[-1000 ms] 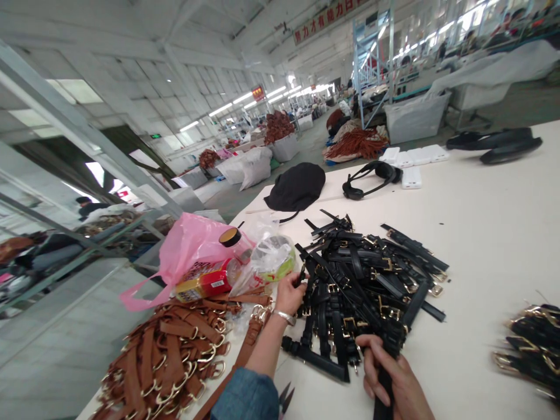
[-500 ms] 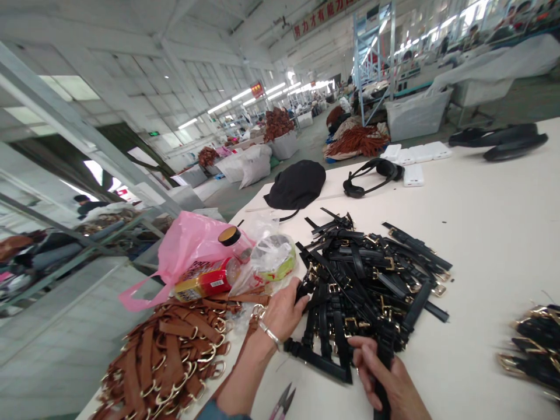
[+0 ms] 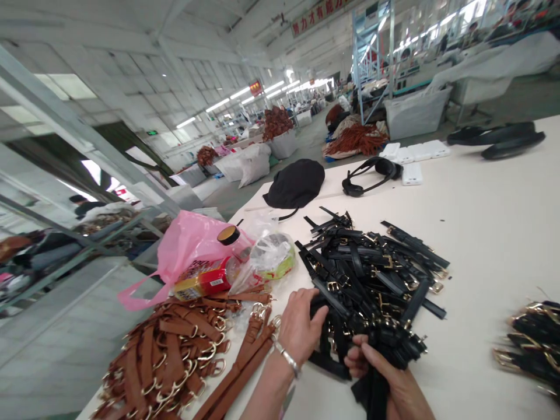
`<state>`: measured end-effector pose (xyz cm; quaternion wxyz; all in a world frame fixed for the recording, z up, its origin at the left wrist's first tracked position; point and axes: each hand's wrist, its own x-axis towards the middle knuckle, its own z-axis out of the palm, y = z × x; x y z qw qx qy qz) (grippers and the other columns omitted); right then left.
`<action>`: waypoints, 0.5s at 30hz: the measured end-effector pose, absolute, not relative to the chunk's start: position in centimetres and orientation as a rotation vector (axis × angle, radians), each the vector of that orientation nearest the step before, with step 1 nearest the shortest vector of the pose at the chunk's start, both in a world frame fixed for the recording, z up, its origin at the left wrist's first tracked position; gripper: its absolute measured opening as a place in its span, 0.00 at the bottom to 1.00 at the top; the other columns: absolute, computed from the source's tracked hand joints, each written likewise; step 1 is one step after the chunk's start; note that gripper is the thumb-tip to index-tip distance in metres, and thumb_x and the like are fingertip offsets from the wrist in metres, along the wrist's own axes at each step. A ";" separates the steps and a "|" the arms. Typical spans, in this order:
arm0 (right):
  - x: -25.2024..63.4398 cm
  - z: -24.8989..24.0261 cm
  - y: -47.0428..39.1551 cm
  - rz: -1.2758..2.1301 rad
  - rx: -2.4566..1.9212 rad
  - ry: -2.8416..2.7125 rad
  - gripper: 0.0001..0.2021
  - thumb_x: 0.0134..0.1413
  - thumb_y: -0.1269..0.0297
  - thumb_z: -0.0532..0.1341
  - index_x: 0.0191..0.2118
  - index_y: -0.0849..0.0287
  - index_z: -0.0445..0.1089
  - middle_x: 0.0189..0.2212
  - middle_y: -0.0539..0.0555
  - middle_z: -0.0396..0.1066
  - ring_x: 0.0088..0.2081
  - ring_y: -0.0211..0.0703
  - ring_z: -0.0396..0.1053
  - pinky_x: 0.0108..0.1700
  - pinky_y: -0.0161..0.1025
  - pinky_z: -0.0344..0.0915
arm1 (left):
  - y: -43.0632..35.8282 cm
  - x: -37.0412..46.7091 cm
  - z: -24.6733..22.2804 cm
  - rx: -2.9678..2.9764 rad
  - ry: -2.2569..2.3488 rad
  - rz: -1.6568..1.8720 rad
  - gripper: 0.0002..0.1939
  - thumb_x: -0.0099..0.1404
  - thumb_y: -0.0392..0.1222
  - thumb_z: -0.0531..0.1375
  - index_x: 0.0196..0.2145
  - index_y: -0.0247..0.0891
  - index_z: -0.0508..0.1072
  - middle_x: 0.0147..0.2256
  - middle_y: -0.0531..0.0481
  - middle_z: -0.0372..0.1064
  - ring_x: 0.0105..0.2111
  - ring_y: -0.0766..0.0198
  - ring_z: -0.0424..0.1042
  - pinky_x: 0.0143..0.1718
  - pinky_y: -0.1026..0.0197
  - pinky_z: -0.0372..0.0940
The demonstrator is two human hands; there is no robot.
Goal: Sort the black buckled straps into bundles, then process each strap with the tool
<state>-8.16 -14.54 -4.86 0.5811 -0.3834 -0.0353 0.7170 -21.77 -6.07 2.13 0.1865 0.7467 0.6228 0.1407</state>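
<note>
Beyond the pale table (image 3: 490, 233), a long factory hall (image 3: 210, 64) is seen, lit by rows of ceiling lamps (image 3: 217, 105). On the tabletop a wide pile of black straps (image 3: 359, 262) with gold-coloured buckles (image 3: 333, 286) is spread, and a thick bundle of black straps (image 3: 400, 344) is gathered in the right hand (image 3: 400, 385). That much can be counted as done; many more straps are left loose and criss-crossed in the pile, so the work is judged to be only partly through, though no count can be made. Another stack of buckled black pieces (image 3: 536, 344) is set well apart at the right edge, partly out of view. By the right hand the bundle is firmly gripped, with the buckled ends fanned out beyond the fingers at the near edge of the pile and the strap ends hung below the palm. By the left hand (image 3: 301, 324), with a bracelet (image 3: 286, 357) worn at its wrist, the pile is met at its near left side; the fingers are bent over dark straps, but whether one is pinched cannot be told. Just beside that wrist, brown straps (image 3: 252, 361) are laid, with a heap of brown pieces (image 3: 166, 344) placed farther left.
</note>
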 end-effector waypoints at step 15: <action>-7.1 -4.5 -14.7 1.721 -0.576 -0.041 0.12 0.47 0.56 0.65 0.33 0.61 0.72 0.14 0.40 0.49 0.14 0.23 0.41 0.20 0.29 0.53 | -4.0 -20.3 -2.0 1.956 1.874 0.718 0.02 0.53 0.38 0.60 0.26 0.38 0.69 0.36 0.50 0.65 0.41 0.59 0.64 0.43 0.57 0.59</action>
